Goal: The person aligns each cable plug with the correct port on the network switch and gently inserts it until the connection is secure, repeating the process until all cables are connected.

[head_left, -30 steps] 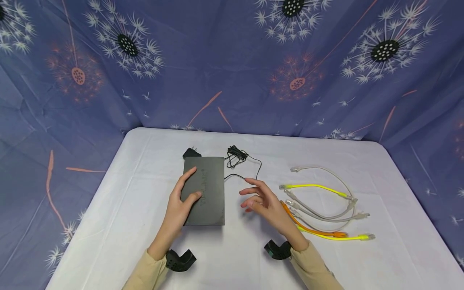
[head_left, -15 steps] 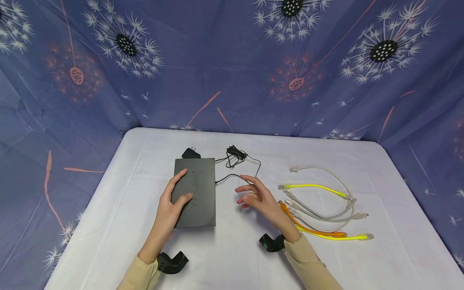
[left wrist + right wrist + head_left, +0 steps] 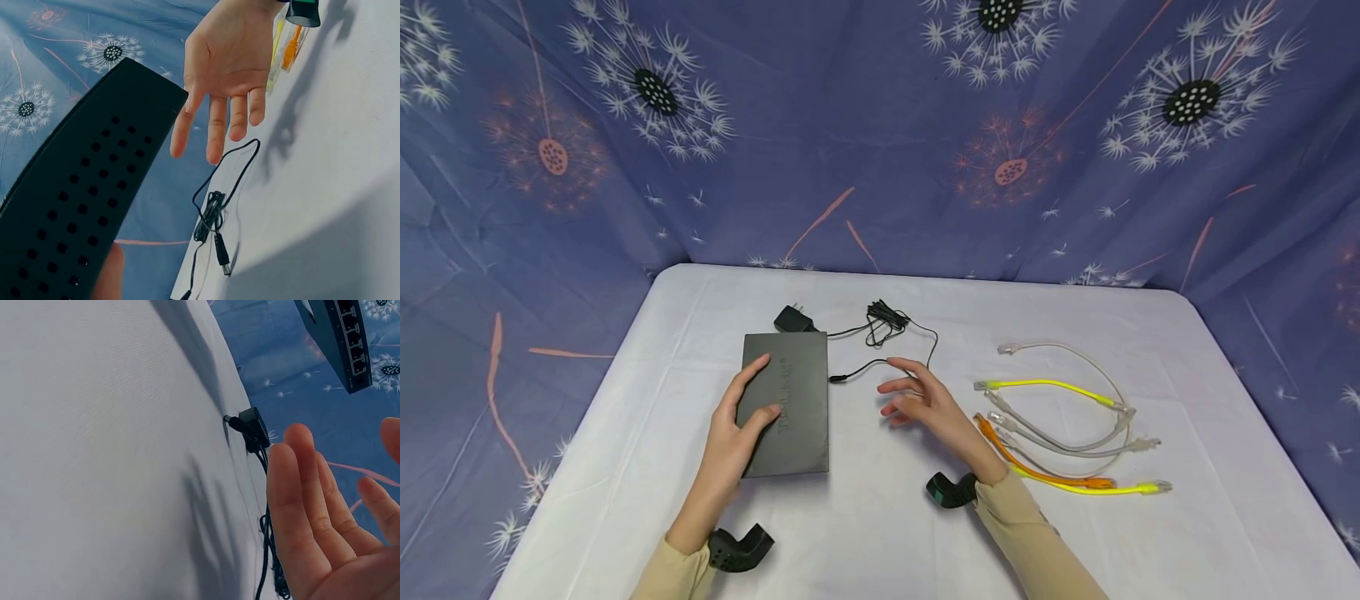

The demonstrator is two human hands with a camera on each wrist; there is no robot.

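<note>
My left hand (image 3: pixel 727 442) grips a dark grey network switch (image 3: pixel 801 442) by its left edge, thumb and index finger over the top face with raised lettering. The switch is lifted above the table. In the left wrist view its side is full of small vent holes; a row of ports (image 3: pixel 354 340) shows in the right wrist view. My right hand (image 3: pixel 936 412) hovers to the right of the switch, fingers apart, holding nothing. Below and beyond its fingertips runs the thin black power cord, whose barrel plug (image 3: pixel 838 379) lies beside the switch's right edge.
Behind the switch sits a black power adapter (image 3: pixel 793 318) with its cord bundle (image 3: pixel 886 317). To the right lie several network cables: yellow (image 3: pixel 1052 384), orange (image 3: pixel 1037 471) and grey (image 3: pixel 1075 452). A patterned blue curtain (image 3: pixel 850 125) hangs behind the white-covered table (image 3: pixel 880 542).
My left hand has carried the switch to the left and slightly towards me, uncovering the barrel plug and more of the adapter. My right hand has drifted a little left, still empty.
</note>
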